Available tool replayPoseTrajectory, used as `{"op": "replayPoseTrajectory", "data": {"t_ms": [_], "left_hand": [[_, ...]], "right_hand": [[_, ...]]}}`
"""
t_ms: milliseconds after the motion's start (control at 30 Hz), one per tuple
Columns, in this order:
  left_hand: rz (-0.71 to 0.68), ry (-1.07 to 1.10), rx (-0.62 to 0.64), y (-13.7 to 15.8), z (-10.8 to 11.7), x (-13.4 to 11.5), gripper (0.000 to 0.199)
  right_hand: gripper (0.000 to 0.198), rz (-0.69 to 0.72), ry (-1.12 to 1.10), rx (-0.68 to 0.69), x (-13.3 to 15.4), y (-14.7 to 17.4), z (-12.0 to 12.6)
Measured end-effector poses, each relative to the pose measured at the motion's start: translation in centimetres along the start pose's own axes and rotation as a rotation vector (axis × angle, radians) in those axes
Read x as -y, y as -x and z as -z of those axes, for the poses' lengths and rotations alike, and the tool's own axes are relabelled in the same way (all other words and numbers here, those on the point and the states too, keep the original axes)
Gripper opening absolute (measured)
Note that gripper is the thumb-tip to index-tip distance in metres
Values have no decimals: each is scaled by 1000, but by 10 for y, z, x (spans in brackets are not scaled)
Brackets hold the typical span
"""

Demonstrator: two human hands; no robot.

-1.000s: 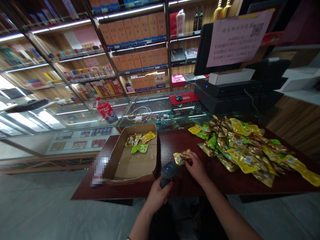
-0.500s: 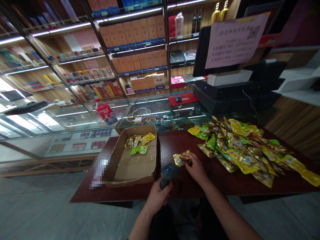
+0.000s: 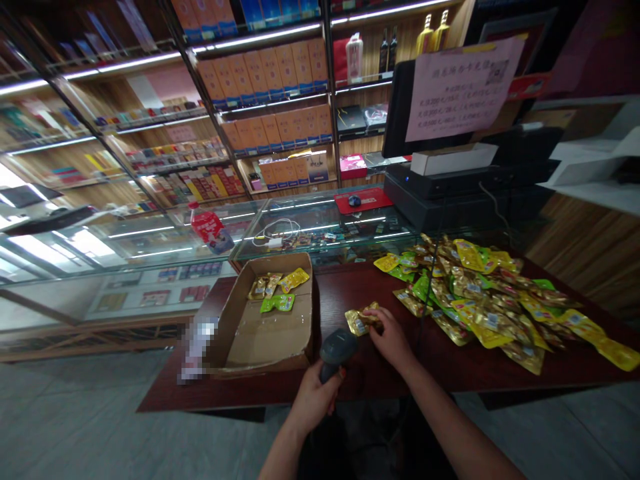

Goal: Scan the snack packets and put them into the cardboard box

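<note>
My left hand (image 3: pixel 315 397) is wrapped round the grip of a dark barcode scanner (image 3: pixel 339 348), whose head tilts up beside a gold snack packet (image 3: pixel 357 322). The fingers of my right hand (image 3: pixel 390 337) pinch the right end of that packet, low over the dark red table (image 3: pixel 345 287). To the right lies a heap of gold, yellow and green snack packets (image 3: pixel 470 287). On the left, an open cardboard box (image 3: pixel 270 340) holds several packets, among them a green packet (image 3: pixel 277 303) and a yellow packet (image 3: pixel 295 280) near its far end.
A thin dark cable (image 3: pixel 431 280) hangs in front of the heap. Behind the table runs a glass counter (image 3: pixel 310 213) with a red-labelled bottle (image 3: pixel 210 227), a white cable (image 3: pixel 275 233) and a mouse (image 3: pixel 354 200). A monitor (image 3: pixel 400 107) bears a paper notice.
The blue light on the scanner's head no longer shows. Both hands keep nearly the same place, and the view has shifted slightly.
</note>
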State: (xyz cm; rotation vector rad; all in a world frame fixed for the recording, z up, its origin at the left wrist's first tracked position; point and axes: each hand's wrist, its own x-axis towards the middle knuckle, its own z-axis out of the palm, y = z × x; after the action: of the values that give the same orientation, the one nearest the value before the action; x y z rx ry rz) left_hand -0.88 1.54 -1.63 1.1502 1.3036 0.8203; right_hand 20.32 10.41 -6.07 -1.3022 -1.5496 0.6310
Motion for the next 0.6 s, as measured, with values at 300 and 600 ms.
{"op": "replayPoseTrajectory", "data": {"t_ms": [300, 600], "left_hand": [[1, 13, -27, -2, -1, 3, 41], [15, 78, -2, -9, -1, 12, 36]], "right_hand": [[40, -185, -172, -70, -13, -2, -2], [43, -143, -434, 25, 69, -57, -6]]}}
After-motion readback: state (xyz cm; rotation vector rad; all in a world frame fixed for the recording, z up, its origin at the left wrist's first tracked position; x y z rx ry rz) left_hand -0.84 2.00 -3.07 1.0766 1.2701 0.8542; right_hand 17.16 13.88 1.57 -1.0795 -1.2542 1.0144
